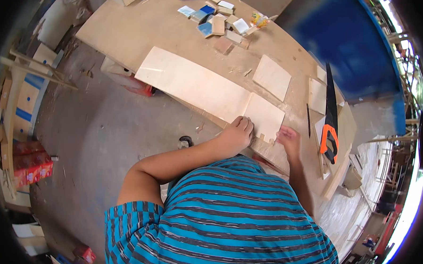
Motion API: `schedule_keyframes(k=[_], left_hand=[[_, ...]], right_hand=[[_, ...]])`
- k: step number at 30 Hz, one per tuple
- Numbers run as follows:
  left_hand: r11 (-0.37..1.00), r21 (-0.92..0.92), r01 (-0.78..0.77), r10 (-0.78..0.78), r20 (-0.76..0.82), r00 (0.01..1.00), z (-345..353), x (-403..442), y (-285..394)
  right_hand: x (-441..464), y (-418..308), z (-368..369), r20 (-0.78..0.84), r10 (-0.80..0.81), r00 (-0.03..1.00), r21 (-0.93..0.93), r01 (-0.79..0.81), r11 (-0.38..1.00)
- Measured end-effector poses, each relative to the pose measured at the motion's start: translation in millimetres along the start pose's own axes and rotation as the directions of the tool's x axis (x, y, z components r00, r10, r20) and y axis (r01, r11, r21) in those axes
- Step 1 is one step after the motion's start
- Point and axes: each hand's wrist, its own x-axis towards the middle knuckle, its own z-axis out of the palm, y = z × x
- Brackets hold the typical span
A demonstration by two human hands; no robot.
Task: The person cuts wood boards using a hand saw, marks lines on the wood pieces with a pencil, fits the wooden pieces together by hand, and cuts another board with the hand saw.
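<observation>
A person in a turquoise and dark-grey striped shirt is at a broad tan wooden table; a squarish pale plywood panel with a notched near edge lies by the table's near side, meeting the end of a long pale plywood strip; the left hand bends its fingers over the near end of that join, though whether it pinches the wood cannot be told; the right hand, loosely curled, is at the panel's near right corner, its grip likewise unclear.

Both pieces seem best kept flat, the left fingers steadying the join, the right guiding lightly; the narrow notches look likeliest to chip.

The strip runs along the table's near edge, so pulling bodyward risks a slip; more tabletop shows beyond the strip; a loose pale plywood square lies just past the panel; rightward, a thin dark rod and an orange-and-black-handled handsaw limit sideways movement.
</observation>
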Motion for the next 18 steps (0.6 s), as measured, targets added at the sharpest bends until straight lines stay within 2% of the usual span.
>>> schedule_keyframes(k=[3,8,11,14,17,18], left_hand=[[0.998,0.009,-0.067,0.068,-0.076,0.995,6.2,6.5,-0.1],[0.995,0.078,-0.068,0.074,-0.077,0.994,15.6,15.9,3.5],[0.994,0.037,-0.098,0.098,0.007,0.995,14.4,21.3,-2.5],[0.989,0.020,-0.149,0.148,0.047,0.988,6.2,25.1,-8.8],[0.981,0.042,-0.187,0.185,0.048,0.981,4.2,27.2,-10.2],[0.979,0.054,-0.197,0.194,0.051,0.980,4.5,27.5,-8.9]], right_hand=[[-2.7,3.4,2.6,-0.051,-0.007,0.999,0.002,0.007,1.000],[-14.5,8.2,19.4,-0.221,-0.021,0.975,0.006,0.023,1.000],[-16.4,11.2,23.5,-0.256,-0.040,0.966,-0.145,0.003,0.989],[-18.4,16.0,24.7,-0.271,0.058,0.961,0.159,-0.014,0.987],[-26.9,11.9,26.0,-0.260,0.098,0.961,0.298,-0.017,0.954],[-28.9,13.9,25.8,-0.261,0.080,0.962,0.275,-0.005,0.961]])
